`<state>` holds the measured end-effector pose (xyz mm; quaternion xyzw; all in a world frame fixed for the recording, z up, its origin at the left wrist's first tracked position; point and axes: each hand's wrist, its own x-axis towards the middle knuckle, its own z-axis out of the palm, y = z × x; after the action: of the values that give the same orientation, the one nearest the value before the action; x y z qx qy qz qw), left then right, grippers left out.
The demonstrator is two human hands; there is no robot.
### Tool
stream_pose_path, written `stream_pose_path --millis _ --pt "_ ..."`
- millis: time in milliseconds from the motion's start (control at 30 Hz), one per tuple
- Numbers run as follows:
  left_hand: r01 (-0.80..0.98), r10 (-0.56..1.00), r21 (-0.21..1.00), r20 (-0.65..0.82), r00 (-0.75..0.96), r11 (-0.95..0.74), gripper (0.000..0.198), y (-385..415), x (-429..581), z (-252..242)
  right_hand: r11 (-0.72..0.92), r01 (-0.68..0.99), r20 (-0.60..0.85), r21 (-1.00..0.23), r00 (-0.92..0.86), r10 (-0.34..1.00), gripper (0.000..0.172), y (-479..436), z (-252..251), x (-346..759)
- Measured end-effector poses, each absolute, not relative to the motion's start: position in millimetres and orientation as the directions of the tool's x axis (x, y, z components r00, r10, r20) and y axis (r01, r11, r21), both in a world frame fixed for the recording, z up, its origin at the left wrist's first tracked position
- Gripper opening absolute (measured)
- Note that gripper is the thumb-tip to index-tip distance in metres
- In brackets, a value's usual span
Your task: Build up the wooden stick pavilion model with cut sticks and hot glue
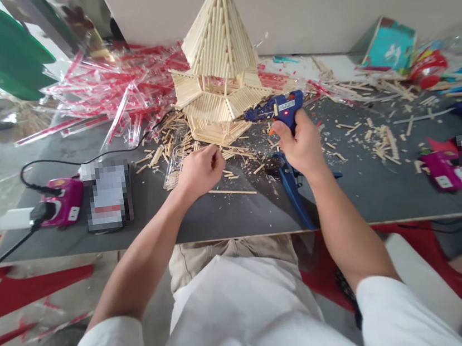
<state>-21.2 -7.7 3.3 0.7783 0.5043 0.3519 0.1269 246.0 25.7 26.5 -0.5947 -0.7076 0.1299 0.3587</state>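
A pagoda-like model of pale wooden sticks (221,45), with a pointed roof and a flared lower tier, stands upright in front of me. My right hand (301,144) is wrapped round a blue glue gun (290,107) whose red light is lit. Its nozzle points left at the model's lower tier; whether it touches I cannot tell. My left hand (201,171) is closed just in front of the model's base, fingers curled, and what they hold, if anything, is hidden. Beneath my right hand lies a blue-handled plier-like tool (294,193). One long thin stick (233,192) lies near my left hand.
Red and clear plastic wrappers (120,91) are heaped at the back left. A phone (110,196) and a magenta power socket (64,202) with cables lie left. Stick scraps (385,143) litter the table; a teal box (390,44) and another magenta socket (445,169) are right.
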Motion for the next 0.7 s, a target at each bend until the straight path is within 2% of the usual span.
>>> stream_pose_path --millis 200,367,533,700 --pt "0.697 0.874 0.547 0.412 0.258 -0.464 0.025 -9.4 -20.3 3.1 0.263 0.777 0.403 -0.572 -0.013 0.915 0.066 28.5 26.5 242.0" --pt "0.703 0.883 0.555 0.404 0.240 -0.445 0.025 -7.8 -20.4 1.9 0.292 0.748 0.391 -0.596 -0.048 0.919 0.061 26.4 23.8 248.8" --pt "0.705 0.885 0.553 0.393 0.249 -0.444 0.024 -7.4 -21.0 2.4 0.288 0.748 0.404 -0.598 -0.028 0.914 0.067 29.0 23.7 253.0" --pt "0.725 0.894 0.541 0.372 0.249 -0.427 0.026 -10.6 -19.3 6.6 0.361 0.695 0.460 -0.622 -0.049 0.886 0.067 34.1 20.9 249.2"
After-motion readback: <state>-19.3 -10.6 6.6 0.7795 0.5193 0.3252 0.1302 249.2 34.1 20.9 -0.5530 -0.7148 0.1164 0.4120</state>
